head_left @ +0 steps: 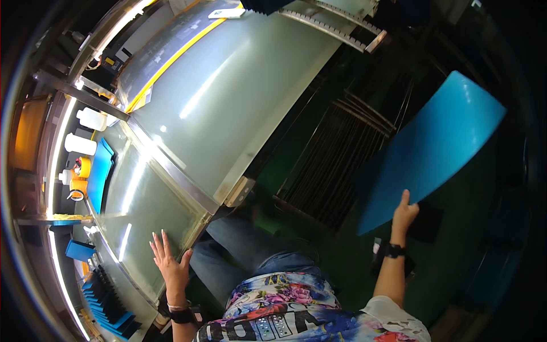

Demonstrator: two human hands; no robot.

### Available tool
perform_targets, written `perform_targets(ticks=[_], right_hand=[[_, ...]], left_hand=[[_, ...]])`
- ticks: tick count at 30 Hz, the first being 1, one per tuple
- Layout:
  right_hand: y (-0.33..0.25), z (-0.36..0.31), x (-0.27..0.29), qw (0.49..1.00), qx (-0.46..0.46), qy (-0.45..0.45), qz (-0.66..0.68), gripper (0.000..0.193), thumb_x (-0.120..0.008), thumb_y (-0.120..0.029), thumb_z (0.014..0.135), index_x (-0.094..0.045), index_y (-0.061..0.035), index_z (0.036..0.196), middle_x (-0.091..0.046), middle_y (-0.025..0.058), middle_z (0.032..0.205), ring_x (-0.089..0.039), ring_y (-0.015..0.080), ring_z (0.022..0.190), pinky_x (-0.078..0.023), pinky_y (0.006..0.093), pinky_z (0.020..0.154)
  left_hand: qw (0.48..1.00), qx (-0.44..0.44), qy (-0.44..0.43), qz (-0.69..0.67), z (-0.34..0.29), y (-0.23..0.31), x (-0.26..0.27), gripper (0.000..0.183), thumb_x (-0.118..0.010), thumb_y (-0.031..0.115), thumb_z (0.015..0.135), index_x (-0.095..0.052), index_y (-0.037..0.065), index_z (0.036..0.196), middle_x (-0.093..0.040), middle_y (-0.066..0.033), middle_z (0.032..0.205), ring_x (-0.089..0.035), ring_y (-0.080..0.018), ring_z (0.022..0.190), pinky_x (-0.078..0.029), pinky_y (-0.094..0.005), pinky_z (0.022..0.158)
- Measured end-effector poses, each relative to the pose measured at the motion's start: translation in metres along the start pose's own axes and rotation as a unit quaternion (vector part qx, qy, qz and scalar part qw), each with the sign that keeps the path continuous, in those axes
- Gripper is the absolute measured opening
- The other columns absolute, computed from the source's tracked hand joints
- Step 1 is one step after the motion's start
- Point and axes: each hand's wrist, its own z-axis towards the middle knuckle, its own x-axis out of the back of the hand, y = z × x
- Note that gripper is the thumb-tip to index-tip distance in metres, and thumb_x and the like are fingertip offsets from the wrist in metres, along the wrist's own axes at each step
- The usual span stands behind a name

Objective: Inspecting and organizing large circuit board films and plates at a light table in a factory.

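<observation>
On the right, a large thin blue sheet [433, 137] is held out over the floor, tilted and slightly bowed. My right hand [405, 214] grips its near edge, with the thumb lying on the face; the other fingers are hidden behind it. My left hand [166, 256] is over the near edge of the glossy table top [171, 211], fingers spread and holding nothing. Whether the palm touches the surface I cannot tell.
Below the sheet stands a dark slotted rack [336, 165]. A toothed metal frame [342, 28] lies at the table's far end. White bottles [80, 144], orange tape rolls [78, 185] and blue sheets [101, 174] line the left side. Several blue pieces [108, 308] stand lower left.
</observation>
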Motion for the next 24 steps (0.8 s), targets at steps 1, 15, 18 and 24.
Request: perform_targets(ticks=[1, 15, 18, 24], right_hand=[[0.013, -0.004, -0.016, 0.997, -0.017, -0.014, -0.068, 0.045, -0.062, -0.03, 0.087, -0.06, 0.0148, 0.089, -0.065, 0.0245, 0.083, -0.063, 0.0316, 0.074, -0.047, 0.0366, 0.07], [0.096, -0.074, -0.139, 0.984, 0.082, -0.074, -0.136, 0.037, -0.055, -0.019, 0.087, -0.056, 0.0169, 0.094, -0.059, 0.0326, 0.078, -0.058, 0.0488, 0.078, -0.047, 0.0478, 0.067], [0.086, -0.086, -0.151, 0.979, 0.039, -0.128, -0.153, 0.035, -0.054, -0.019, 0.087, -0.057, 0.0156, 0.092, -0.06, 0.0321, 0.08, -0.058, 0.0483, 0.079, -0.047, 0.0492, 0.068], [0.076, -0.091, -0.168, 0.97, -0.08, -0.195, -0.119, 0.036, -0.056, -0.019, 0.086, -0.057, 0.0167, 0.094, -0.059, 0.0345, 0.088, -0.058, 0.0475, 0.086, -0.047, 0.0478, 0.075]], left_hand=[[1.0, -0.015, 0.005, -0.008, 0.0, -0.001, 0.001, 0.089, -0.071, 0.037, 0.072, -0.023, 0.019, 0.145, -0.014, -0.0093, 0.152, -0.011, -0.0367, 0.139, -0.017, -0.0592, 0.105], [0.999, -0.041, 0.0, -0.014, 0.003, 0.003, -0.002, 0.087, -0.069, 0.023, 0.073, -0.021, 0.017, 0.146, -0.013, -0.0109, 0.153, -0.011, -0.0378, 0.139, -0.015, -0.0498, 0.11], [0.999, -0.042, 0.001, -0.017, 0.002, 0.002, -0.001, 0.087, -0.068, 0.02, 0.073, -0.021, 0.016, 0.146, -0.012, -0.0117, 0.152, -0.011, -0.0382, 0.139, -0.016, -0.0478, 0.11], [0.998, -0.053, -0.003, -0.016, 0.004, 0.001, -0.001, 0.087, -0.067, 0.017, 0.072, -0.021, 0.016, 0.146, -0.013, -0.0124, 0.152, -0.01, -0.0388, 0.139, -0.015, -0.0473, 0.111]])
